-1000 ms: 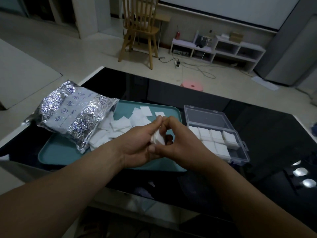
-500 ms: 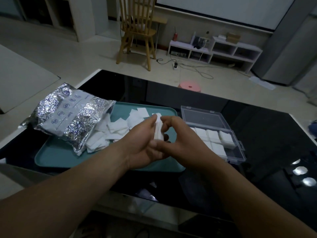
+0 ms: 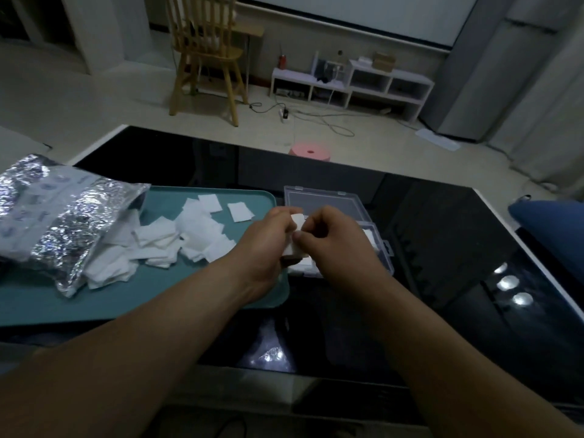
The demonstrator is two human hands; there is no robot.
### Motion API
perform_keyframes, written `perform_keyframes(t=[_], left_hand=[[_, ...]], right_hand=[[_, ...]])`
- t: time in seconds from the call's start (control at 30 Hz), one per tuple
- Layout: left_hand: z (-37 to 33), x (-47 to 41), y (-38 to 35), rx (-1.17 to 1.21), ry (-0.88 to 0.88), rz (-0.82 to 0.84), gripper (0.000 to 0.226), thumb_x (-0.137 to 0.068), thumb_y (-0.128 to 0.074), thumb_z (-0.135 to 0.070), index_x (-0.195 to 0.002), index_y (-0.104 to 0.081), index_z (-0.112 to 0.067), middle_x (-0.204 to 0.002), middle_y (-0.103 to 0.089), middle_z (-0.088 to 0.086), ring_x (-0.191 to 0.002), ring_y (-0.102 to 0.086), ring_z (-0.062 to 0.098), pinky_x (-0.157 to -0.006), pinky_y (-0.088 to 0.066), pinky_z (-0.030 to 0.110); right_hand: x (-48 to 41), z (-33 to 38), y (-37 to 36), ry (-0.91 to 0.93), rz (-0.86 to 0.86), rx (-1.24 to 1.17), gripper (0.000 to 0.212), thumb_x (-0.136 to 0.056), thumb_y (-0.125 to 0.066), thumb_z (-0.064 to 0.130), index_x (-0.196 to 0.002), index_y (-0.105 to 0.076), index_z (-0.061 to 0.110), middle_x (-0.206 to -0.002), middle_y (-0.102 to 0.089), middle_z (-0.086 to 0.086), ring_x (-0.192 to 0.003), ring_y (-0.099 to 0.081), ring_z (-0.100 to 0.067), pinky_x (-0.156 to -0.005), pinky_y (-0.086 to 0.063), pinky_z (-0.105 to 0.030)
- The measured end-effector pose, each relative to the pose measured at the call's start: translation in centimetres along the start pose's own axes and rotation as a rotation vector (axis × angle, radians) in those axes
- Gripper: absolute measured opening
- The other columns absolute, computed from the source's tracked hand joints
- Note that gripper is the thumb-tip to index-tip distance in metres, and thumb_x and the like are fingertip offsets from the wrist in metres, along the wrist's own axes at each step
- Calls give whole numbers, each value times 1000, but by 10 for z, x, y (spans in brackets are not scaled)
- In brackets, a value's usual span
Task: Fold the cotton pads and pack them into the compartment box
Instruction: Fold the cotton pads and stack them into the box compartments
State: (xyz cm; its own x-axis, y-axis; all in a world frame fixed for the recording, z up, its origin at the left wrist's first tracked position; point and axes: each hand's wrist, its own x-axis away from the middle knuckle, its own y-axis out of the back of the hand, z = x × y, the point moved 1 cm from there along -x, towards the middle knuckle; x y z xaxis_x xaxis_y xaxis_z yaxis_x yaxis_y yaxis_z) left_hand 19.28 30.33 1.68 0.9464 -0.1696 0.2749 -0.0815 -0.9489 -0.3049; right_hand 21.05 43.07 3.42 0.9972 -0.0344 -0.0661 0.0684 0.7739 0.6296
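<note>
Both hands meet over the left part of the clear compartment box (image 3: 319, 197). My left hand (image 3: 264, 248) and my right hand (image 3: 335, 245) pinch one white cotton pad (image 3: 297, 221) between their fingertips, its lower part showing below the fingers. Folded pads lie in the box's compartments, mostly hidden behind my right hand. Several loose flat pads (image 3: 196, 235) lie scattered on the teal tray (image 3: 38, 301), spilling from the open silver foil bag (image 3: 53, 213).
The tray and box sit on a glossy black table (image 3: 458, 248). A blue cushion (image 3: 553, 229) lies at the table's right edge. Beyond the far edge are a pink stool (image 3: 311, 151), a wooden chair (image 3: 205, 55) and a low white shelf (image 3: 350, 83).
Both hands with the pad have shifted right, from above the tray's right edge to above the box. The camera view has turned slightly right.
</note>
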Motion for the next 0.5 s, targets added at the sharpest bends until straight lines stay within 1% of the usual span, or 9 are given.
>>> perform_keyframes(t=[0.07,0.13,0.2,0.23,0.3,0.37,0.43,0.5], left_hand=[[0,-6,-12,-147,-82,22,43,-97,-39,-10,-135,-55,-24,-123,-62,10,-99,-62,21,-83,-53,37],[0,-18,-21,-380,-218,8,48,-99,-41,-16,-144,-46,-32,-131,-56,4,-107,-58,17,-94,-51,39],[4,-28,-25,-624,-346,9,45,-101,-45,-17,-145,-47,-28,-136,-53,2,-117,-55,18,-102,-46,37],[8,-30,-27,-750,-400,39,43,-101,-46,-18,-144,-51,-24,-138,-54,2,-122,-54,19,-105,-43,36],[22,-31,-36,-1022,-503,142,44,-97,-46,-26,-140,-56,-21,-142,-56,0,-132,-49,19,-111,-38,36],[38,-29,-46,-1272,-572,249,52,-89,-41,-35,-136,-59,-24,-144,-56,-2,-135,-46,20,-113,-36,42],[52,-29,-51,-1474,-607,318,50,-90,-39,-41,-132,-61,-24,-140,-59,-2,-133,-49,22,-111,-37,44],[61,-31,-52,-1590,-589,357,44,-96,-41,-46,-131,-60,-25,-137,-60,-3,-132,-51,21,-112,-33,45]], right_hand=[[-7,-4,17,-32,-21,-35,9,-96,-71,21,-97,-62,19,-92,-68,0,-82,-67,-14,-66,-48,-24],[-18,-14,45,-63,-144,-83,9,-95,-72,17,-98,-64,15,-93,-69,-5,-82,-67,-18,-68,-50,-29],[-24,-31,76,-115,-265,-100,10,-94,-73,17,-100,-65,13,-96,-69,-7,-87,-67,-22,-70,-54,-34],[-25,-41,88,-148,-292,-96,10,-95,-72,17,-101,-65,14,-98,-69,-7,-89,-68,-23,-70,-54,-33],[-23,-62,100,-207,-289,-55,10,-96,-72,17,-102,-65,15,-101,-68,-6,-91,-67,-21,-69,-51,-30],[-23,-78,100,-225,-261,45,9,-95,-73,16,-98,-65,18,-99,-67,-2,-90,-66,-18,-70,-52,-30],[-25,-87,93,-203,-236,153,10,-92,-73,16,-92,-65,21,-94,-67,3,-88,-65,-15,-77,-57,-37],[-27,-92,89,-181,-225,224,11,-89,-74,17,-87,-65,22,-88,-67,4,-83,-65,-14,-80,-59,-43]])
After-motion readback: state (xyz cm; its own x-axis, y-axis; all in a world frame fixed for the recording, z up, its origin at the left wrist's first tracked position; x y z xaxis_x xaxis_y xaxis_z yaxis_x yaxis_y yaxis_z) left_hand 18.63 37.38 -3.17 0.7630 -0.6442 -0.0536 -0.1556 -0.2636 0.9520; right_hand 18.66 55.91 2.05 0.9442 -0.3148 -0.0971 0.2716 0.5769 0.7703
